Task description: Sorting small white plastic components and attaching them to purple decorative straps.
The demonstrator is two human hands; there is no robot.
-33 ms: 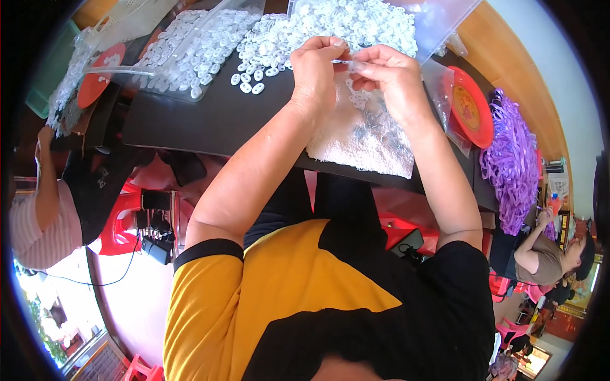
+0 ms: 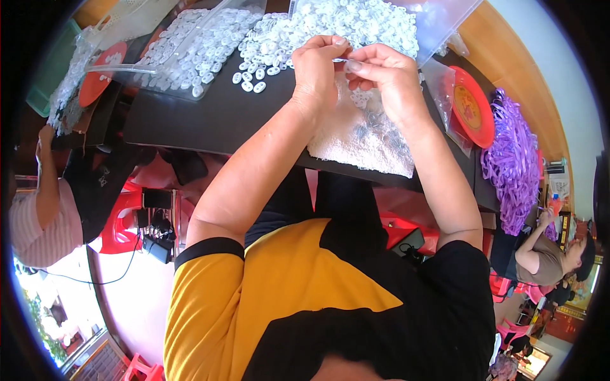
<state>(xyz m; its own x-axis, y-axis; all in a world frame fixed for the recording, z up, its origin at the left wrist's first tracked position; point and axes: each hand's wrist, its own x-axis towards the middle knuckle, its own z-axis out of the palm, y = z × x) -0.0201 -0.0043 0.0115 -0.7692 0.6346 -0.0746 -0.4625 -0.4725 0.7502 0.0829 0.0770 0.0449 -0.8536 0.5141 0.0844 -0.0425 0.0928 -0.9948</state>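
My left hand (image 2: 318, 71) and my right hand (image 2: 389, 79) are raised close together over the far side of a dark table. Both are closed, thumbs against fingertips, pinching a small thin pale piece (image 2: 340, 60) stretched between them; its kind is too small to tell. Just beyond them spreads a big heap of white oval plastic pieces with holes (image 2: 356, 25). Beneath my hands lies a whitish towel (image 2: 362, 151), with small greyish bits (image 2: 375, 124) and a few white pieces (image 2: 361, 97) on it.
More white ovals fill a clear bag (image 2: 190, 47) at the left. To the right are a red round tray (image 2: 473, 108) and a bundle of purple ribbons (image 2: 510, 165). One person (image 2: 47, 216) stands at the far left; another (image 2: 540, 254) sits at the right. A red stool (image 2: 121, 222) is beside the table.
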